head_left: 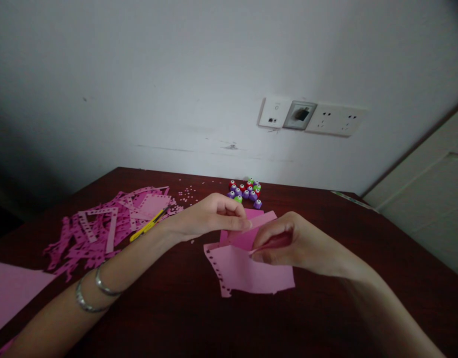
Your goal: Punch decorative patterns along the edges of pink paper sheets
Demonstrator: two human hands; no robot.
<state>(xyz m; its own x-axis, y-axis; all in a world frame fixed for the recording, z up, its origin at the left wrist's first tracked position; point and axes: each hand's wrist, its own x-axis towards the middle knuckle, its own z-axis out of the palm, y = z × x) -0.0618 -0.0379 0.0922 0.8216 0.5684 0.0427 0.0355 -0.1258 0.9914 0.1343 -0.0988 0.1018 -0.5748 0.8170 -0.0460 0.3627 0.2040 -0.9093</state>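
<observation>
A pink sheet of paper (pixel 264 273) with a row of punched holes along its left edge is held up over the dark table. My right hand (pixel 288 238) pinches its upper edge between thumb and fingers. My left hand (pixel 217 219) is closed, thumb against fingers, at a folded upper part of the pink paper (pixel 264 223). Whether the two parts are one sheet I cannot tell. Just behind my hands sits a cluster of small red, green and purple pieces (pixel 246 191) with white and dark tops.
A heap of punched pink paper strips (pixel 113 219) covers the table's left side, with a yellow utility knife (pixel 147 227) beside it. Tiny paper bits (pixel 186 193) lie scattered behind. A larger pink sheet (pixel 13 288) rests at the near left. Wall sockets (pixel 335 120) are above the table (pixel 318 313).
</observation>
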